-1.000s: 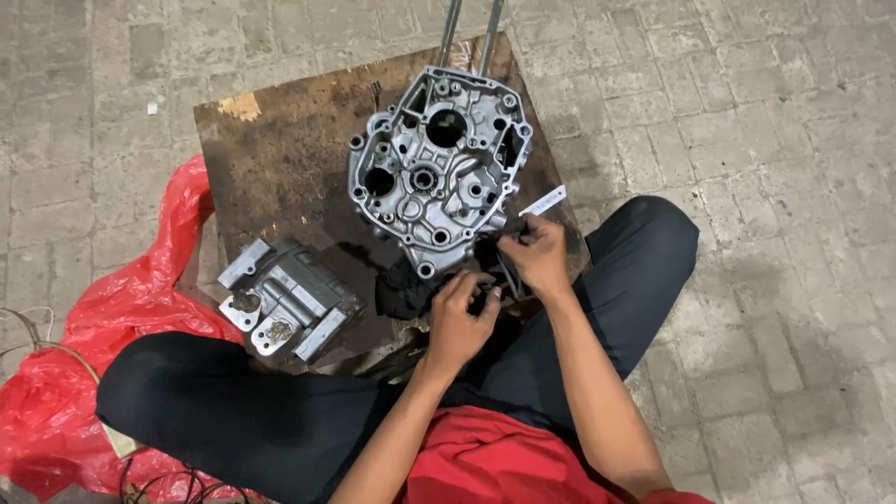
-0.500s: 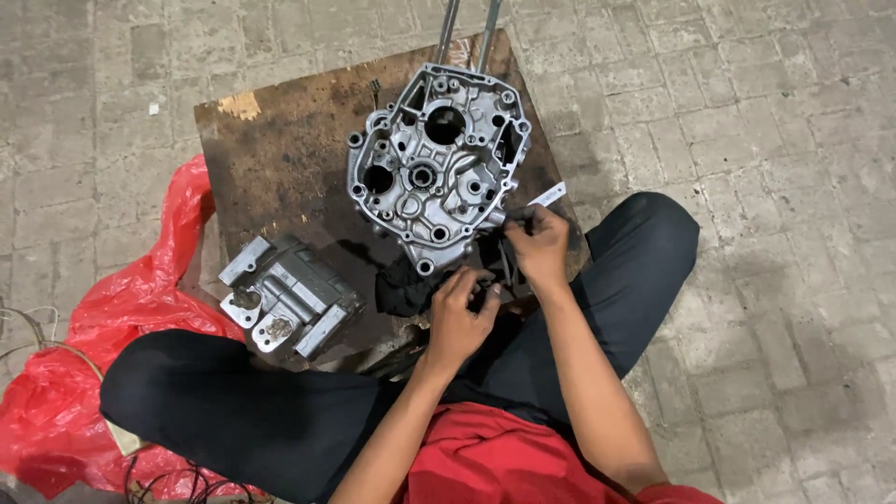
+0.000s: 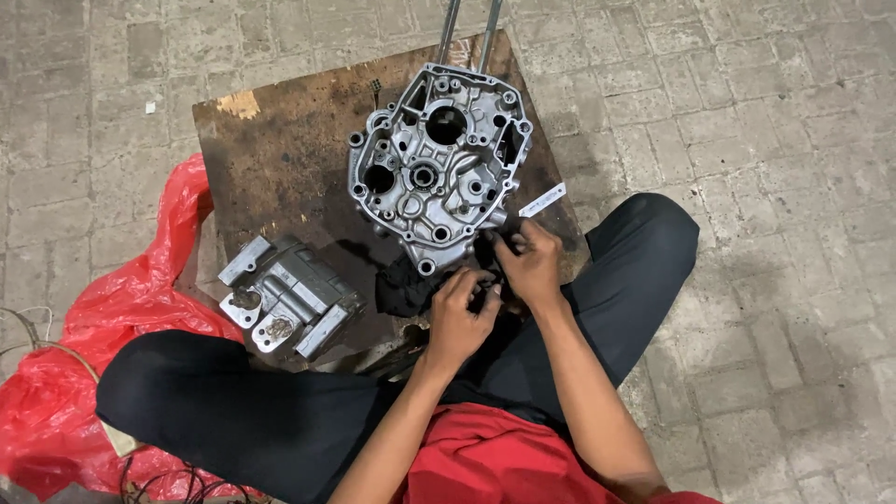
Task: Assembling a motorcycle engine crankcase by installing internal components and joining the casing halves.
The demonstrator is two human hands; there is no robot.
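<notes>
Meeting: left hand (image 3: 464, 313), right hand (image 3: 532, 264) over black rag (image 3: 403, 287).

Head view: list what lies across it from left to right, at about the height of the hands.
Red plastic bag → grey metal cylinder block → black rag → left hand → right hand → black-trousered knee → paving stones.

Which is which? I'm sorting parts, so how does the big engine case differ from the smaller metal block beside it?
The engine case is larger, flat and open-faced with many round holes; the metal block is smaller, boxy and ribbed. The engine case lies at the board's far middle, close to both hands; the metal block sits at its near left corner, untouched. Both are grey cast metal on the same stained board.
</notes>
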